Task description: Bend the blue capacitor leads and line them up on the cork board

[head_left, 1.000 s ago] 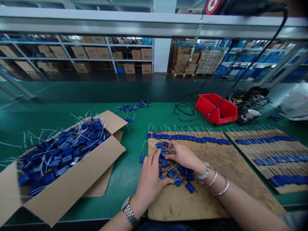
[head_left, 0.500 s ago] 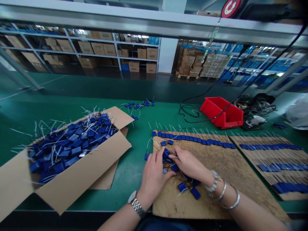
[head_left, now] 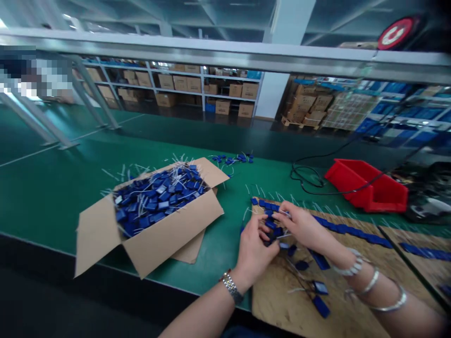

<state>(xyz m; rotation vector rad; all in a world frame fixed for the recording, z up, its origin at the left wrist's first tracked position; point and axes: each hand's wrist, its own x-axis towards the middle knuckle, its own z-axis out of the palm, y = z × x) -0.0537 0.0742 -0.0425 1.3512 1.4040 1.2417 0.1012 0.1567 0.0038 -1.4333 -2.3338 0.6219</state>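
Note:
My left hand (head_left: 256,241) bends its fingers around small blue components with wire leads, over the left part of a brown board (head_left: 275,300). Touching the same cluster from the right, my right hand (head_left: 299,224) has its fingertips pressed together at a blue component (head_left: 269,213). Exactly what each hand grips is too small to tell. Along the board's far edge runs a row of blue components (head_left: 338,227), their leads pointing away. Loose ones (head_left: 320,306) lie below my hands.
An open cardboard box (head_left: 176,239) full of blue components stands at the left on the green table (head_left: 225,253). A red bin (head_left: 366,188) and a black cable (head_left: 310,185) are at the back right. More blue components (head_left: 236,159) lie behind the box.
The view has swung left, so the box, board and bin appear further right. My hands have moved up the board, closer to the row at its far edge.

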